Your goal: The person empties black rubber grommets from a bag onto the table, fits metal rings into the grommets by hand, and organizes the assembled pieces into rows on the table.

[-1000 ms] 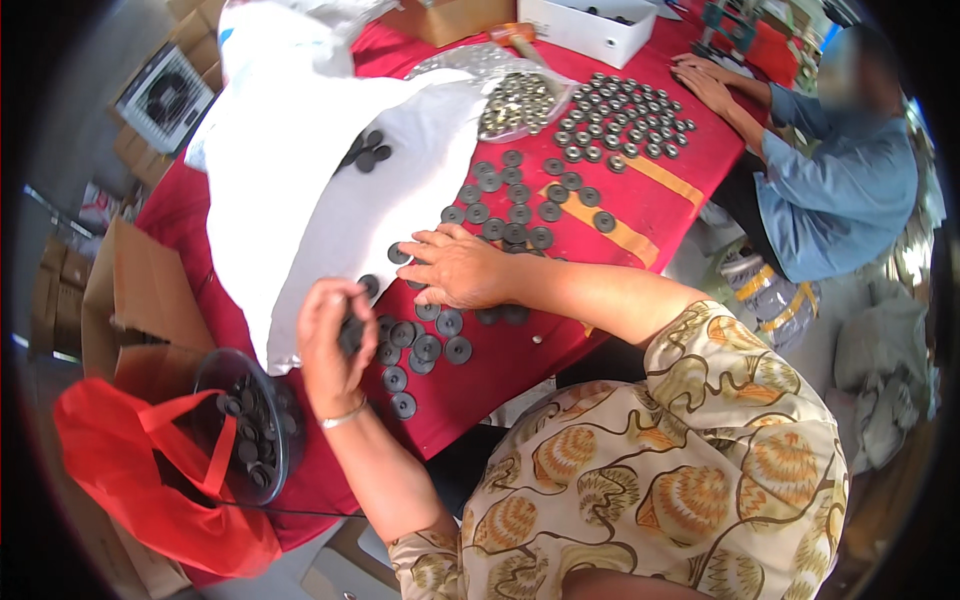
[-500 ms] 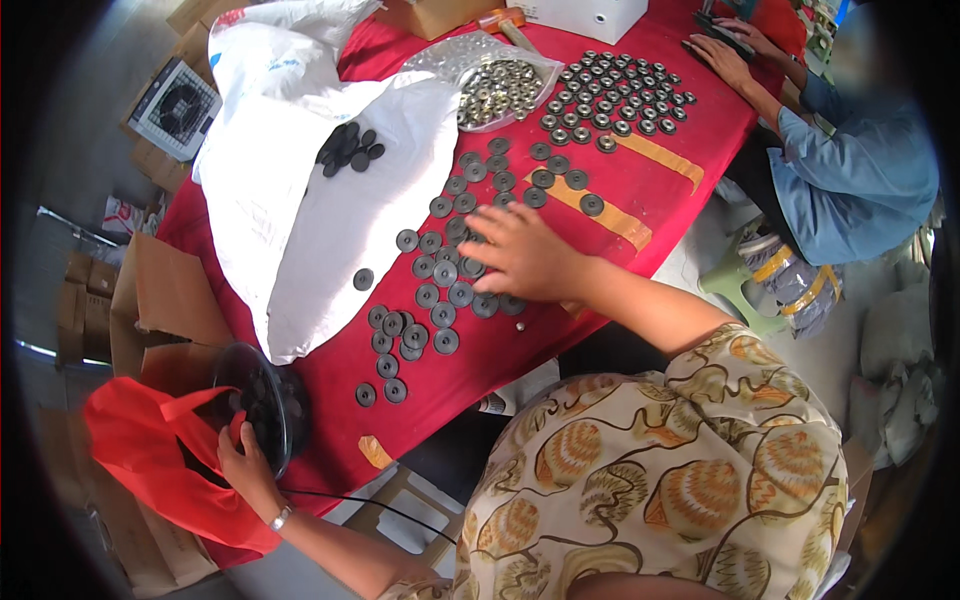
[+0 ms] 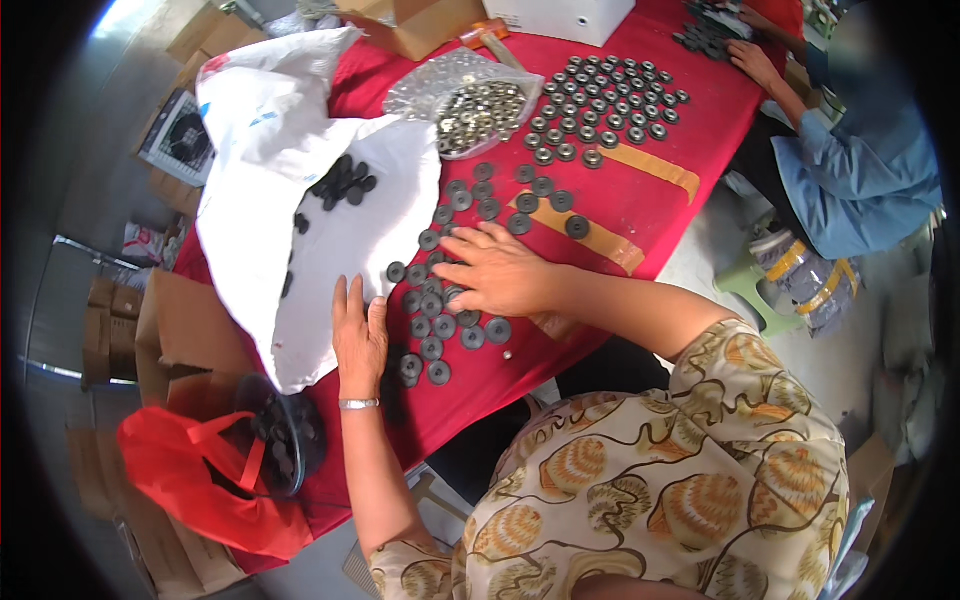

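Round black discs [image 3: 472,337], each with a small centre hole, lie scattered over the red tablecloth. My right hand [image 3: 500,272] rests palm down over part of this group with its fingers spread, hiding some of them. Beside the near edge of a white woven sack [image 3: 262,200], my left hand [image 3: 359,335] has its fingers stretched out and a disc close by its thumb side. No held object shows in either hand. More black pieces [image 3: 345,183] lie on the sack. Several metal-centred discs [image 3: 610,95] stand in rows farther right.
A clear plastic bag [image 3: 480,115] of shiny metal parts lies beyond the discs. A dark tub [image 3: 290,440] of black pieces stands at the lower left by a red bag [image 3: 205,470]. A co-worker's hand [image 3: 752,62] is at the far right. Cardboard boxes [image 3: 410,25] line the back.
My left hand has left the tub and red bag and come up to the discs by the sack. My right hand stays over the discs. Some black pieces now show farther left on the sack.
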Demonstrator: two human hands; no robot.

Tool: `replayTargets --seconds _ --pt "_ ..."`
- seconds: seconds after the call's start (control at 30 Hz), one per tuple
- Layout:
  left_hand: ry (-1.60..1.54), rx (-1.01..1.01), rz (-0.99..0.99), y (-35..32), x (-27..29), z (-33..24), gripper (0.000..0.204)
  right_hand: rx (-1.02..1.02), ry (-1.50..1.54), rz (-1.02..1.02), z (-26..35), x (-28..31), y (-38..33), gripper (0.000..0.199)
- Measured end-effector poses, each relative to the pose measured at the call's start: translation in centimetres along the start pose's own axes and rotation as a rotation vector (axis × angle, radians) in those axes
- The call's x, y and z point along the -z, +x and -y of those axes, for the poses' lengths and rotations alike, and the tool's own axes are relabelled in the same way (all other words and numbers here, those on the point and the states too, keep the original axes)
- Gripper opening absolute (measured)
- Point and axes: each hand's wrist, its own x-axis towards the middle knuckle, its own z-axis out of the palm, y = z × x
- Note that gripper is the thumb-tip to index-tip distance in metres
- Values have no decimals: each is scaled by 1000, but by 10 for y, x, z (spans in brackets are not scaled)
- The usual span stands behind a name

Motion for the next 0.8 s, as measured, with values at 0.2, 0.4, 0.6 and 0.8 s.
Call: replayTargets --seconds 0.2,0.4,0.6,0.8 --pt "-65 -250 151 33 -41 -45 54 26 -45 172 -6 -5 31 55" --pt "-37 -224 267 16 -52 -40 57 -10 -96 -92 -51 14 13 55" --pt "145 -179 214 20 -48 -53 52 -44 -160 -116 -96 29 -31 53" --pt "8 -316 185 57 -84 -105 51 27 -86 -144 -109 48 -47 48"
